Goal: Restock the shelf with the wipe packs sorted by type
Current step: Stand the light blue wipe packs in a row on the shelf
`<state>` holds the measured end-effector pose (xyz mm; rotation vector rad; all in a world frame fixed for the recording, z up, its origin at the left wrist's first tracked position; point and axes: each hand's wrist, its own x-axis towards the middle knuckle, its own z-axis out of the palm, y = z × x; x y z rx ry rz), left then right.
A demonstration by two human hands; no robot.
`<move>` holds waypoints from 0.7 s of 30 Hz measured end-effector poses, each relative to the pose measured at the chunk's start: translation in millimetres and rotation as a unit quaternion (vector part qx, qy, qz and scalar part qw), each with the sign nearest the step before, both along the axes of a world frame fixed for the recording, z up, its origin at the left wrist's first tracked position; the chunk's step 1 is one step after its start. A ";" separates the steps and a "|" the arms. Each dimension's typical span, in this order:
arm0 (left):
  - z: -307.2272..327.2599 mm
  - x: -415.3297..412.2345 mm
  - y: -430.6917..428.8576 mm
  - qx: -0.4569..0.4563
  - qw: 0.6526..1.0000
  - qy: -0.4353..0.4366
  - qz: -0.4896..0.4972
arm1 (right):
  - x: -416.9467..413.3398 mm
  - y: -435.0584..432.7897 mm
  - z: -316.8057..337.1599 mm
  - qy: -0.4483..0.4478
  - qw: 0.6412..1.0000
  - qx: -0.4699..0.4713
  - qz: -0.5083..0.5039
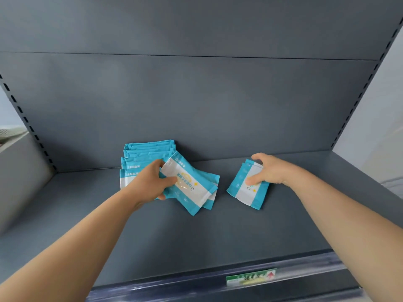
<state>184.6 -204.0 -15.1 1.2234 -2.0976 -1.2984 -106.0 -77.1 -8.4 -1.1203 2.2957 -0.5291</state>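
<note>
Teal-and-white wipe packs [192,188] fanned in the left hand [150,184], frame centre, beside the stacked row [148,153]; right hand [270,171] pinches another pack [248,188] on the shelf [218,236]. Loose grip risks slippage.

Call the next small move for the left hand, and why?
Probably lay the fanned packs in the left hand squarely onto the row of packs at the back panel: they sit askew, splayed rightward, while the row behind is aligned. The right hand already presses its own packs flat on the shelf.
</note>
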 end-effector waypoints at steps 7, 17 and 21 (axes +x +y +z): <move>-4.6 8.3 2.9 0.003 0.997 0.069 0.036 | -4.1 16.4 14.8 -0.205 0.970 -0.127 -0.018; -23.0 61.7 1.4 0.015 0.983 0.152 0.105 | 48.5 -10.3 21.4 -0.339 0.921 -0.165 0.100; -26.4 78.7 -6.2 -0.017 0.976 0.131 0.172 | 72.4 -28.6 18.9 -0.330 0.922 -0.173 0.105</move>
